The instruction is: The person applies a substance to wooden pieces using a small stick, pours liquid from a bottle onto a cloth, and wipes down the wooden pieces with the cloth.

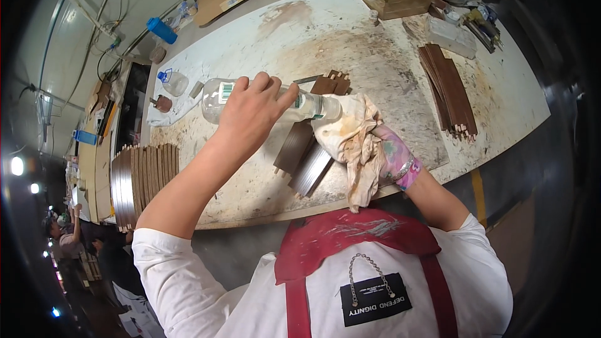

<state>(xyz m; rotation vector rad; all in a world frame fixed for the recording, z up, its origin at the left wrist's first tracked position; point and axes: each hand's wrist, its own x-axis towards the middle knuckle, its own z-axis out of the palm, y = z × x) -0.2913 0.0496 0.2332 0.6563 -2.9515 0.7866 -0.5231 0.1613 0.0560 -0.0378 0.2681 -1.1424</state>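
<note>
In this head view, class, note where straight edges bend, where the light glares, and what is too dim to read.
Head view: fisheye bends the table edge toward the rim; corners fall black. Lamps glare at far left, where people stand dim and blurred. The left hand on the bottle and the right hand holding the rag are evenly lit and sharp; soft shadow lies under the wood strips.

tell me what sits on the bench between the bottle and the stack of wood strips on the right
In the head view, a small cluster of brown notched wooden pieces lies beside the bottle; beyond it only stained bare bench reaches the strip stack.
</note>
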